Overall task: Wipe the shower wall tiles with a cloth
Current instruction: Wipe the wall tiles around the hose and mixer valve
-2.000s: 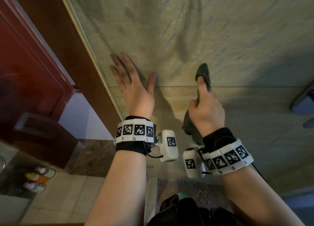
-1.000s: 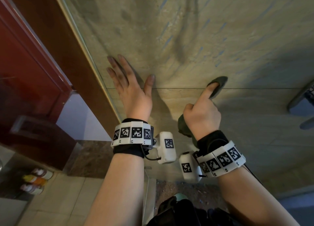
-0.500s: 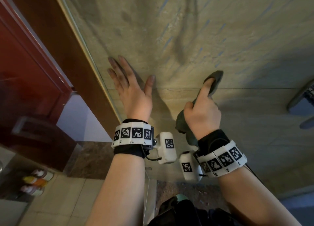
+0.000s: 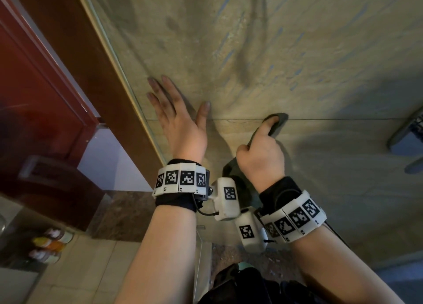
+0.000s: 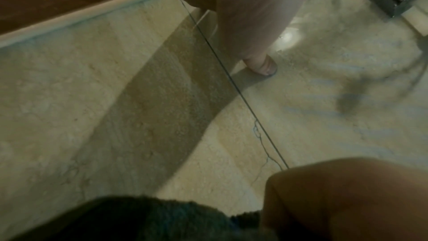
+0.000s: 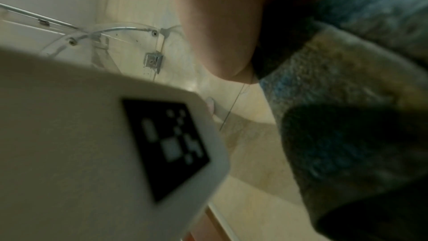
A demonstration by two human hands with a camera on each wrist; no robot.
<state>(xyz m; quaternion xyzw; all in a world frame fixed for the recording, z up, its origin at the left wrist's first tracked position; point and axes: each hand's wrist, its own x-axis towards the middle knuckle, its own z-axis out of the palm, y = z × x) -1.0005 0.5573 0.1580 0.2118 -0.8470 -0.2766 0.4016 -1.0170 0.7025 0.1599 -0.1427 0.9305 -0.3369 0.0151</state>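
The beige stone-look shower wall tiles fill the head view, with a thin grout line running across. My left hand lies flat on the wall beside the glass edge, fingers spread and straight. My right hand grips a dark green cloth; its index finger pushes the cloth's tip against the wall at the grout line. The rest of the cloth hangs bunched below the fist. In the left wrist view my left thumb touches the tile next to the grout line.
A glass shower panel edge and a brown wooden door frame stand left of my left hand. A metal fixture juts from the wall at the right. Small bottles stand on the floor at lower left.
My right hand has slid the cloth tip left and down along the grout line, closer to the left hand. The left hand stays flat on the wall.
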